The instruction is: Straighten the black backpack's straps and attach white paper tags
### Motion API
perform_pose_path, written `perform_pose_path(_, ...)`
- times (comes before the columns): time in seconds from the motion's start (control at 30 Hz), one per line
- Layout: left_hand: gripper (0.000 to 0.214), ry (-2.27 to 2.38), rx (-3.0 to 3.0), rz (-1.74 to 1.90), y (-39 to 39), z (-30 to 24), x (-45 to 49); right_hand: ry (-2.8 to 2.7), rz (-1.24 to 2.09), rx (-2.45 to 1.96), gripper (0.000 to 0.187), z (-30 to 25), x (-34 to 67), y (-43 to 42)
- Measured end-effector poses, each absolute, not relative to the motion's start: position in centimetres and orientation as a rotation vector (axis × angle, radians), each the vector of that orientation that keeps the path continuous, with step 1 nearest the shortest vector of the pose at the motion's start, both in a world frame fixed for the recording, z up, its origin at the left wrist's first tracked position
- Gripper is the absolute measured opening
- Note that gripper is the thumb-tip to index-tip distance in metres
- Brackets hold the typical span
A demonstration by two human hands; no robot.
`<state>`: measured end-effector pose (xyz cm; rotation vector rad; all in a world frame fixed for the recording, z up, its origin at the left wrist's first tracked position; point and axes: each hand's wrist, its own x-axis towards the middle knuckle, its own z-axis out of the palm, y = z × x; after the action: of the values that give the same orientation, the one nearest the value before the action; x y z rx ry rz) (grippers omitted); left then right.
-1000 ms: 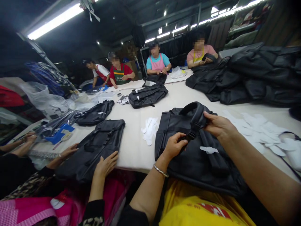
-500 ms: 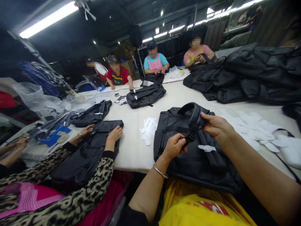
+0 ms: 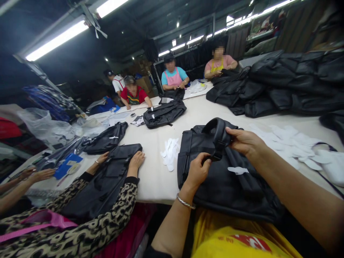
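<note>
A black backpack [image 3: 215, 182] lies flat in front of me on the pale table [image 3: 153, 172], its shoulder strap [image 3: 219, 130] arched upward. My left hand [image 3: 197, 172] pinches the strap's lower end at a small black buckle. My right hand [image 3: 242, 141] grips the padded strap near its top. A white paper piece [image 3: 238, 170] rests on the backpack between my arms. A silver bracelet circles my left wrist.
A person in a leopard-print sleeve [image 3: 107, 215] presses both hands on another black backpack [image 3: 113, 172] at my left. White paper pieces [image 3: 169, 150] lie mid-table and more of these white pieces [image 3: 295, 147] at right. A pile of black bags [image 3: 282, 89] fills the far right. Several people sit across the table.
The neighbour at my left leaned forward and slid both hands up the other backpack. My hands kept hold of the strap, shifting slightly; the view tilted a little.
</note>
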<state>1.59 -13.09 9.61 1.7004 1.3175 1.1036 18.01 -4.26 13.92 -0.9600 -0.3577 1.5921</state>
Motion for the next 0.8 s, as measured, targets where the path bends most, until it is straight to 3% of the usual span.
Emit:
perform_pose_path(0.13, 0.025, 1.625, 1.624, 1.377, -15.6, 10.9, 2.4, -0.444, 1.611, -1.022, 0.015, 13.3, 17.7, -3.4)
perform_pose_path(0.27, 0.043, 1.224, 1.142, 1.015, -15.6, 10.3, 4.0, -0.595, 1.511, -0.926, 0.008, 12.3, 17.2, -3.2)
perform_pose_path(0.37, 0.05, 1.052, 0.758, 0.976, -13.3, 9.1, 4.8, -0.679, 1.456, -0.902, 0.012, 11.7, 17.3, -3.8)
perform_pose_path(0.6, 0.037, 0.926, 0.397, 1.036, -9.7, 5.7, 5.9, -0.852, 1.597, -0.945, 0.024, 8.9, 18.4, -9.9)
perform_pose_path(0.8, 0.033, 1.229, 0.334, 0.984, -9.8, 3.1, 7.3, -0.927, 1.592, -1.074, 0.031, 5.2, 18.5, -14.5)
